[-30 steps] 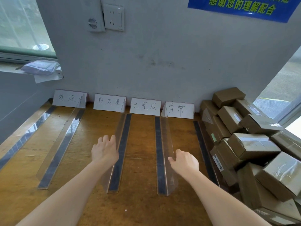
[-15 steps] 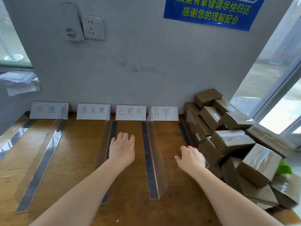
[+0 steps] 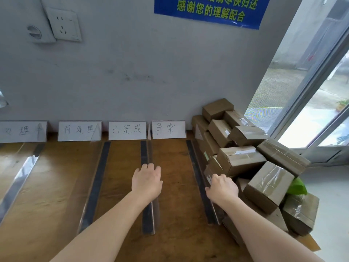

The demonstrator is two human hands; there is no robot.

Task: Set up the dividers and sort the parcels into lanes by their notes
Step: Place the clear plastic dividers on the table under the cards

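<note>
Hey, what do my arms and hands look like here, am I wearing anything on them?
The left forearm and right forearm are bare down to the frame's bottom edge, no sleeves in view. The left hand and right hand wear no gloves; no watch or bracelet shows, and no ring on the visible fingers.

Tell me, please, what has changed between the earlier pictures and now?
Both hands shifted one divider rightward: the left hand left the second divider and now rests on the third divider; the right hand left that third one and reached the rightmost divider beside the parcels. Dividers, labels and parcels stayed put.
</note>
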